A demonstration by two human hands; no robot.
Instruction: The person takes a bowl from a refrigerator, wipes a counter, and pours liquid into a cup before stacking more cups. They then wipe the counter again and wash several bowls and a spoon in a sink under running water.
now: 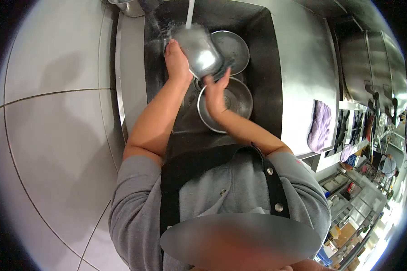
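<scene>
Under a stream of running water point(190, 13), a shiny metal container point(199, 49) is tilted over the sink point(267, 58). My left hand point(177, 62) grips its near left side, thumb on the outside. At its lower right edge, my right hand point(217, 92) presses a dark scrubbing pad or cloth point(224, 68) against the metal; both are somewhat blurred. One round metal pan point(236, 49) lies behind the container in the sink. Another round metal bowl or pan point(240, 97) sits nearer, partly hidden by my right hand and forearm.
Right of the sink is a steel counter point(303, 58) with a purple cloth point(320, 126) on it. Beyond it stand a stove point(343, 128) and large steel vessels point(371, 67). A metal vessel point(132, 8) is at the top left, by the tiled wall point(54, 135).
</scene>
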